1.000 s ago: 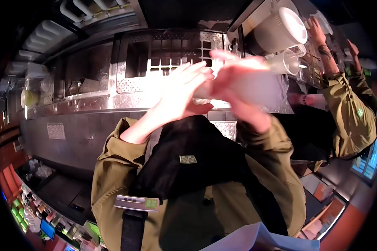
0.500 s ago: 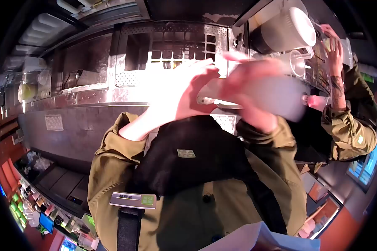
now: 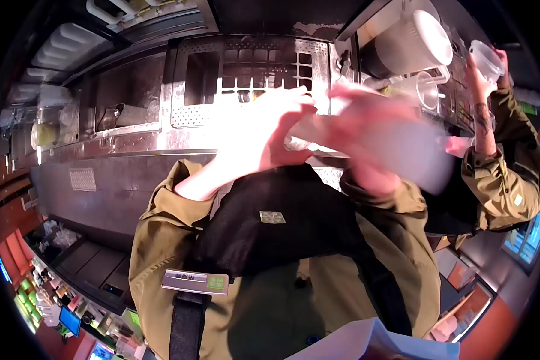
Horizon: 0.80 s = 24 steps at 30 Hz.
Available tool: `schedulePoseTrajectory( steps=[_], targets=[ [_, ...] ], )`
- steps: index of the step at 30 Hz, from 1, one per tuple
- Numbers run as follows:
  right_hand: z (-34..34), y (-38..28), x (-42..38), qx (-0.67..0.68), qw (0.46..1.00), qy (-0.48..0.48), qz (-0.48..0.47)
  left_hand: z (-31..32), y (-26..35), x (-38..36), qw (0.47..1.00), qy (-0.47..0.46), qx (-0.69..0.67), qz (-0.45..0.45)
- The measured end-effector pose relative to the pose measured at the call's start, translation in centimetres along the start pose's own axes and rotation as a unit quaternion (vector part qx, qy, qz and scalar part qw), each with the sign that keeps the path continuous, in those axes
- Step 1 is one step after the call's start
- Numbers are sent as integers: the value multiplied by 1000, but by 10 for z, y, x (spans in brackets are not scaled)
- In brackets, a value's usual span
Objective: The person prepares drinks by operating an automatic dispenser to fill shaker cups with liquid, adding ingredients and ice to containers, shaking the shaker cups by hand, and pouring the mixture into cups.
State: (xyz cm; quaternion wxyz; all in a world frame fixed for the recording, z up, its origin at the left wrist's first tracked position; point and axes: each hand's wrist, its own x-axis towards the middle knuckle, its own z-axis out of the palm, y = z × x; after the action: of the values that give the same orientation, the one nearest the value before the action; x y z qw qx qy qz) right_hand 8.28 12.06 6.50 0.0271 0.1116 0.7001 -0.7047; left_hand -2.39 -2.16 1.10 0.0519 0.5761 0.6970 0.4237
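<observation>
Overall, reading left to right with twelve at the far side: a yellow-green item point(image 3: 44, 135), partly unclear, sits on the metal counter point(image 3: 183, 143) at between nine and ten o'clock; a lit blue screen point(image 3: 69, 321) shows near eight. Recessed basin point(image 3: 129, 90) at ten, with indistinct items inside. Name badge point(image 3: 195, 281) at seven, on the person's strap. Black grid point(image 3: 264, 71) at twelve, set within a perforated metal surround. Left hand point(image 3: 264, 129) also at twelve, nearer than the grid and strongly overexposed: fingers extended, thumb spread apart from them, palm turned toward the narrow end of a pale object point(image 3: 415, 153). Contact between palm and that end: cannot tell. Right hand point(image 3: 369, 123) at two, motion-blurred, closed around the middle of the pale object; individual finger positions not resolvable. The object lies aslant between the hands and beyond the right one, its broad, rounded end between two and three, lower than the narrow end. Large jug point(image 3: 408, 45), pale-lidded with dark contents, tilted in appearance, between one and two; a see-through jug point(image 3: 425, 90) just beside it at two. Farther right at two, a co-worker's tattooed arm point(image 3: 483, 123) ends in a hand point(image 3: 481, 84) touching a see-through tub point(image 3: 487, 60). Co-worker's olive sleeve point(image 3: 501, 189) at three; small pink item point(image 3: 458, 146) just short of three, blurred.
</observation>
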Motion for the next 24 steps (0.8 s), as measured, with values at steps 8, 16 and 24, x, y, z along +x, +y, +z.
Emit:
schedulePoseTrajectory(
  steps=[8,16,24],
  targets=[
    [4,27,7,53,971,-29,-230,-8,3,2,999,-32,-22,-26],
    [10,-24,-12,20,962,-2,-272,14,-7,-6,999,-24,2,-25],
    [10,30,2,189,854,79,-478,-5,9,5,999,-21,23,43]
  ],
)
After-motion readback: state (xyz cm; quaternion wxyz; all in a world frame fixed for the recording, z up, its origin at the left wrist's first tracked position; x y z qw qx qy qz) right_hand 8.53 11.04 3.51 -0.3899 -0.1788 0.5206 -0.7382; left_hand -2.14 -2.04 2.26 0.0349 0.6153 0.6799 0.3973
